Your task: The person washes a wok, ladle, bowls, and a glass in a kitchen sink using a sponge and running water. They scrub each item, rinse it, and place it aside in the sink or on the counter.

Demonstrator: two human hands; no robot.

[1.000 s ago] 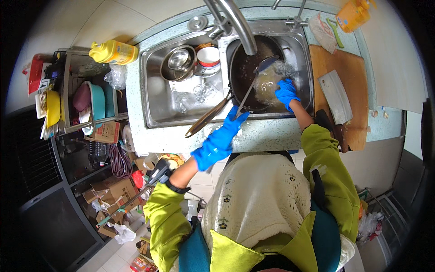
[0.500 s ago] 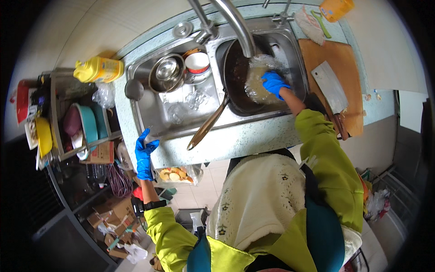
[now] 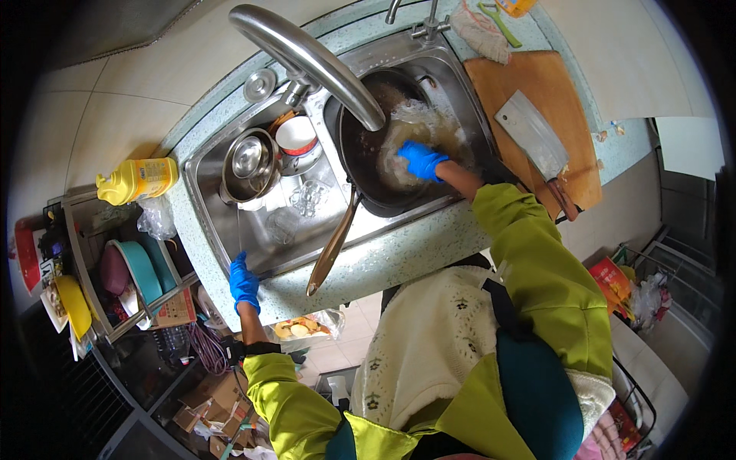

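Note:
My right hand (image 3: 422,161), in a blue glove, is down in the dark wok (image 3: 359,170) in the right sink basin. Its fingers curl into cloudy, foamy water, and whatever they grip is hidden. The wok's brown handle (image 3: 333,249) rests across the front rim toward me. My left hand (image 3: 244,284), also gloved in blue, is at the front left corner of the left basin. Its fingers are closed at the end of a thin ladle handle (image 3: 239,230), whose bowl end is hard to make out beside the steel pot (image 3: 253,175).
The left basin (image 3: 295,257) also holds a red-banded white bowl (image 3: 297,136) and clear plastic. A curved faucet (image 3: 307,57) arches over the sink. At right a cleaver (image 3: 533,134) lies on a wooden board (image 3: 567,80). A yellow bottle (image 3: 138,180) stands left.
The view has shifted. The ladle has moved from the sink's left rim into the left basin, and my left fingers have closed. My right hand has shifted within the wok, still in the foamy water.

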